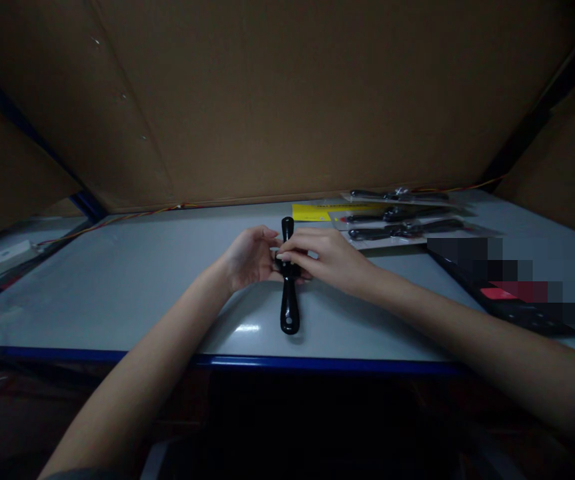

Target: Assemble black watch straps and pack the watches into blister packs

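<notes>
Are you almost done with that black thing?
Hard to say. Done: nothing looks clearly finished. In hand: the left hand and right hand hold a glossy black handle. Left: three black tools in clear packs lie at the back of the grey table.

Walls: I face brown cardboard panels [287,100] | worktop: pale grey [117,293], blue edge [267,362] | back: thin red-yellow wire [117,223] | below: dark gap [287,413] | light: dim
</notes>
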Tool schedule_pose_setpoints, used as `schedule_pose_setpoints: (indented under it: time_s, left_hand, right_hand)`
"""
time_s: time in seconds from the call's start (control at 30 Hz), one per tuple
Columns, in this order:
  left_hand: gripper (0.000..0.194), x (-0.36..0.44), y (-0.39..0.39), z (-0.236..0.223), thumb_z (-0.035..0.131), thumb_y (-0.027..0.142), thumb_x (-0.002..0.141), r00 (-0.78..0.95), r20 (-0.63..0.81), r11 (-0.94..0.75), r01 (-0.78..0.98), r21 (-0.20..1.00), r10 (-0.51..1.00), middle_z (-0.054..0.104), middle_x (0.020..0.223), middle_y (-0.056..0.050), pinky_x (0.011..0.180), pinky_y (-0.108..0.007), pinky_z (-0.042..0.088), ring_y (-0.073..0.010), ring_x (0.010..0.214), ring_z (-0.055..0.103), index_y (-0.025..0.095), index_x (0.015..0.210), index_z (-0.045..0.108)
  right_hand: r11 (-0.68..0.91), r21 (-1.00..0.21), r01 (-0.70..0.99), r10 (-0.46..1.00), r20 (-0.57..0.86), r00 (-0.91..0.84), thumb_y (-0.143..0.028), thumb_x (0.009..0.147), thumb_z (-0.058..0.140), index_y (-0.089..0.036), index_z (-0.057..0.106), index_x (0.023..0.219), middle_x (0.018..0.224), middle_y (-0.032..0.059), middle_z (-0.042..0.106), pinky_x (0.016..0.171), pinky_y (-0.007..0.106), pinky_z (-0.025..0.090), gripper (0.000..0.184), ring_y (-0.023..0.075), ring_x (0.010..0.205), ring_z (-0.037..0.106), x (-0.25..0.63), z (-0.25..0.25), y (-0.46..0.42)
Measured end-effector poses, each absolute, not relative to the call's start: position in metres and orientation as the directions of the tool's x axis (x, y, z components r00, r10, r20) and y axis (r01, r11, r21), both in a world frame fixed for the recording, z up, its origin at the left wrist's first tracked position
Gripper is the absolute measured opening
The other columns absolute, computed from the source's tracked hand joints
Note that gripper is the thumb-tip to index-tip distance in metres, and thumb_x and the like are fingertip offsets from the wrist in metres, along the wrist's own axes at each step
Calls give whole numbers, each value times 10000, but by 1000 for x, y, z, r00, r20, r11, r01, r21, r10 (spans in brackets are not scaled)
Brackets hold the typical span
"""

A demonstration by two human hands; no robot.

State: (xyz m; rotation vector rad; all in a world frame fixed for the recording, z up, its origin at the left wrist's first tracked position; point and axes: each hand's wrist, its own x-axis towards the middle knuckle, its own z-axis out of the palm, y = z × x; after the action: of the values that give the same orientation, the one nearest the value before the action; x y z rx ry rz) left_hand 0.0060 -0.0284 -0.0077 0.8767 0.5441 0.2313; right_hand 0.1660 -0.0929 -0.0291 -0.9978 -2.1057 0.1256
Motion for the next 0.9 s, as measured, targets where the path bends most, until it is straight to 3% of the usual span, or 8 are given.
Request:
schedule_pose_setpoints:
  time_s: [0.13,0.3,0.57,0.9]
  left_hand:
    - [374,6,-29,-7,341,240,784,819,-358,633,-8,774,448,645,702,-73,640,-350,502,-202,603,637,52,1090,447]
    - [399,7,-30,-6,321,257,797,805,-375,632,-1,775,461,607,618,-40,627,-342,498,-203,586,627,42,1111,440]
    - [430,7,-31,-7,339,288,811,811,-376,614,25,789,449,643,815,-111,737,-405,481,-235,706,645,45,1162,387]
    - [399,8,-35,-4,334,299,821,853,-329,602,21,798,406,645,744,-83,743,-397,483,-229,700,648,57,1125,423]
  right_hand:
    - [722,-344,600,654,622,-431,-249,830,561,-148,660,908,845,60,590,681,281,411,162,144,753,530,168,-31,-92]
    - [744,-285,605,623,623,-473,-181,849,515,-137,665,926,861,72,575,699,291,414,174,151,786,518,169,-32,-91]
    - [713,-374,593,676,592,-439,-224,815,578,-139,661,847,798,41,551,662,270,392,123,136,741,504,171,-28,-89]
    - [668,-419,615,706,618,-346,-251,807,580,-165,616,738,760,8,501,651,252,351,116,118,710,473,164,-28,-92]
